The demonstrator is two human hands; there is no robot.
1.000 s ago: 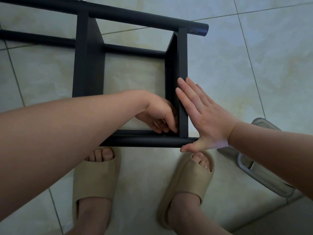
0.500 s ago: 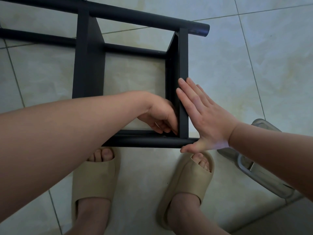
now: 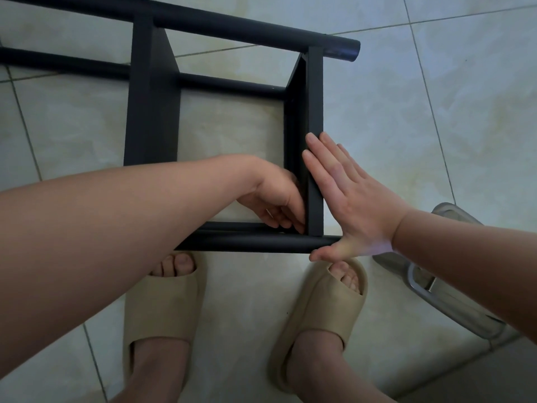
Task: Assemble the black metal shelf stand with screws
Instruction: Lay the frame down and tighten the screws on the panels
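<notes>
- Right hand (image 3: 354,199): spread flat, fingers straight and close together, palm side pressed on the outer face of the flat end plate (image 3: 315,112). Its thumb is splayed by the end of the near round tube (image 3: 255,244).
- Left hand (image 3: 276,199): just across that plate, in the inner corner. The fingers are curled down against plate and tube; whether they pinch anything cannot be told.
- Black metal shelf stand (image 3: 151,112): lies on its side between and beyond both hands. Matte finish, round tubes, flat sheet plates.
- Floor (image 3: 406,112): glossy pale tiles with thin grout lines.
- Slippers (image 3: 162,309): beige, smooth, moulded, nearer than the hands.
- Clear plastic container (image 3: 449,212): beside the right wrist.
</notes>
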